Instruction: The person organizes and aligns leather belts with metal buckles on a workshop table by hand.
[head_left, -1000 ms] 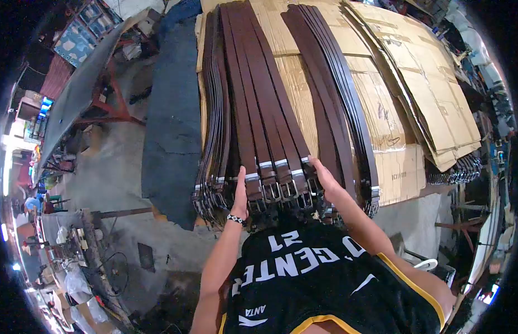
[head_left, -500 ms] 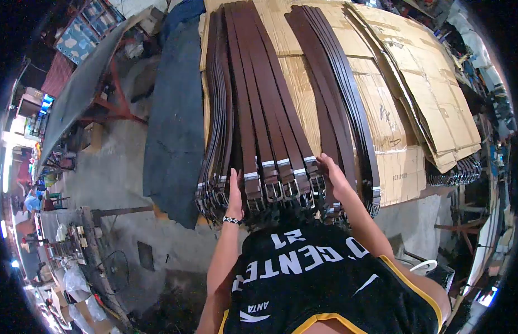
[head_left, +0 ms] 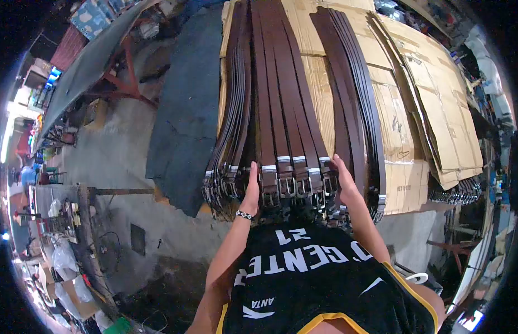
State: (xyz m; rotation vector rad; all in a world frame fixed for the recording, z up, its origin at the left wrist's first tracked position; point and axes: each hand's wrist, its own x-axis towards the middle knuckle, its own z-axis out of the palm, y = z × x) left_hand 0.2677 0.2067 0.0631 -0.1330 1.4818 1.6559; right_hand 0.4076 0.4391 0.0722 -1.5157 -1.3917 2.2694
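Note:
Several brown belts (head_left: pixel 281 100) lie side by side on cardboard, with metal buckles (head_left: pixel 287 186) at the near end. My left hand (head_left: pixel 251 189) is upright, its palm against the left side of the buckle row, fingers stretched out. Against the right side of the same row rests my right hand (head_left: pixel 346 181), also with fingers extended. Left of them is another stack of belts (head_left: pixel 234 106), its buckles beside my left hand. A third group of dark belts (head_left: pixel 353 94) lies to the right, beyond my right hand.
Flattened cardboard sheets (head_left: pixel 431 106) are stacked on the right, with more buckles (head_left: pixel 462 191) under their near edge. A dark blue-grey cloth (head_left: pixel 184 111) hangs at the left. Farther left stand a curved dark panel (head_left: pixel 86 72) and a red metal frame (head_left: pixel 128 75).
The view has shifted, so belts and hands appear farther right. Both hands remain at the sides of the middle belts, with the right hand's fingers a little more upright.

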